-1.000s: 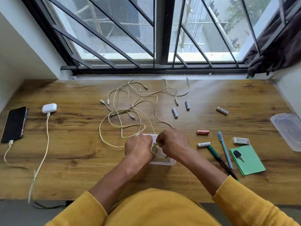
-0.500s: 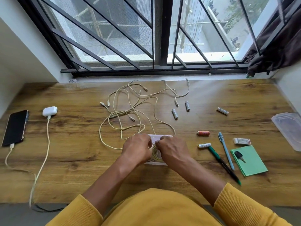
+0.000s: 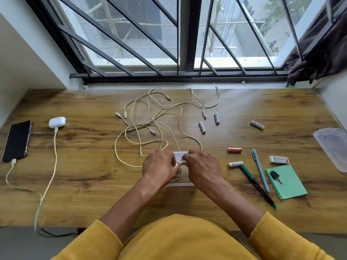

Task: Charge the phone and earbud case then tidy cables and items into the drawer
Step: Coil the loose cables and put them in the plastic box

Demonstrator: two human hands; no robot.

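Head view, frame centre: left hand (image 3: 159, 166) and right hand (image 3: 203, 167), fingers curled, pinching coiled cream cable (image 3: 180, 172) over small clear plastic box (image 3: 180, 153) on wooden counter (image 3: 84, 166).

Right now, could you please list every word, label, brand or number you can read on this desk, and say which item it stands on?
None can be read.
White-wrapped batteries: print, too small.
Orange battery: markings blurred.
White eraser with orange end: sleeve print blurred.
Light blue pen: dark cap label, illegible.
Green-tipped black pen: barrel print too small.
Black phone, white earbud case, green notepad: no text visible.
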